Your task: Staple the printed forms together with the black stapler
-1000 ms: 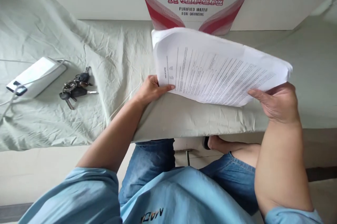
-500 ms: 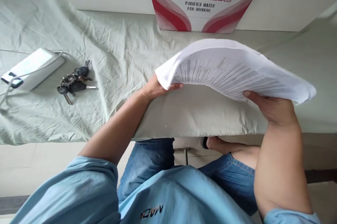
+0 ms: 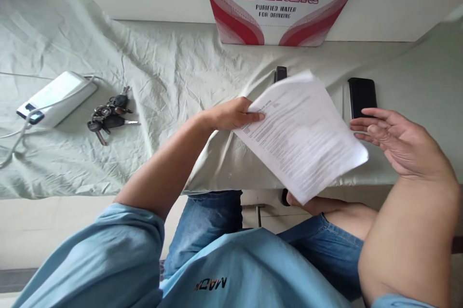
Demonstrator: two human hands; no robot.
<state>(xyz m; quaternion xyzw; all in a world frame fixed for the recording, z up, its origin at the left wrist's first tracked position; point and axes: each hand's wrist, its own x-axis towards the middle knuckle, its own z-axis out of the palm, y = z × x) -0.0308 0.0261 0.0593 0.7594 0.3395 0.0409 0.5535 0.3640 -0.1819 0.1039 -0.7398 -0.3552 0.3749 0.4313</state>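
A stack of printed paper sheets [image 3: 300, 139] hangs tilted over the table's front edge, its lower corner reaching past the edge. My left hand [image 3: 235, 114] grips the stack by its upper left corner, thumb on top of the print. Off the right end of the sheets, my right hand [image 3: 401, 141] is apart from them with its fingers spread and nothing held. Just behind those fingers lies a black smartphone [image 3: 362, 96]. A small black object [image 3: 280, 73] pokes out behind the top of the papers; most of it is hidden.
Wrinkled pale green cloth [image 3: 173, 67] covers the table. On the left lie a white power bank [image 3: 60, 96] with a cable and a bunch of keys [image 3: 110, 117]. A Wahaha water carton [image 3: 285, 9] stands at the back against a white surface.
My right hand has let go of the papers and moved right. The stack has straightened from its bend and swung down at the right, uncovering the phone and the small black object.
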